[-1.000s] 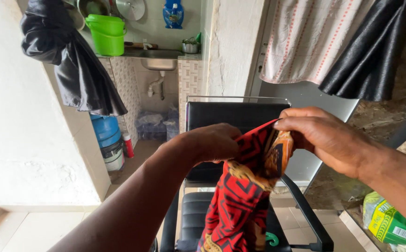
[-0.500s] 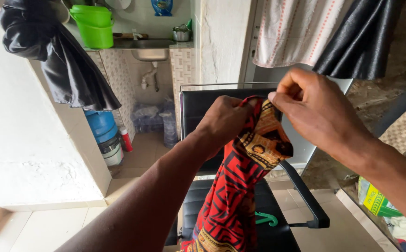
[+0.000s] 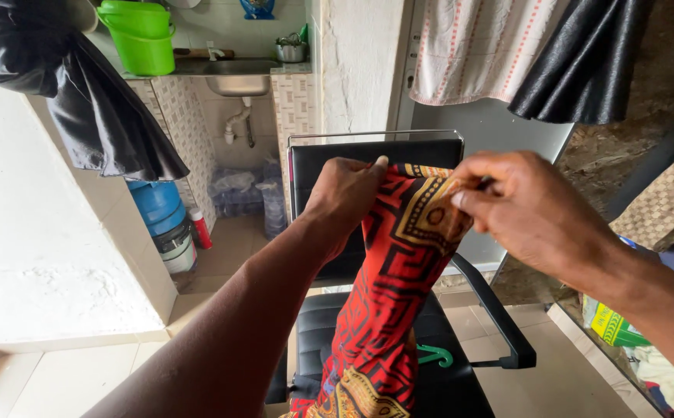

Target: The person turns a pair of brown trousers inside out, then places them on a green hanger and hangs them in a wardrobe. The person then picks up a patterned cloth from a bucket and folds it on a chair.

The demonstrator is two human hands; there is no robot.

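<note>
Both hands grip the top edge of a red, black and gold patterned cloth garment [image 3: 387, 286], held up before a black padded office chair [image 3: 337, 340]. Left hand [image 3: 345, 197] pinches the left corner; right hand [image 3: 526, 209] is clamped on the right. Since a second ago the bunched top has been drawn out flatter, hands wider apart. A green plastic hanger [image 3: 434, 356] lies on the seat.
</note>
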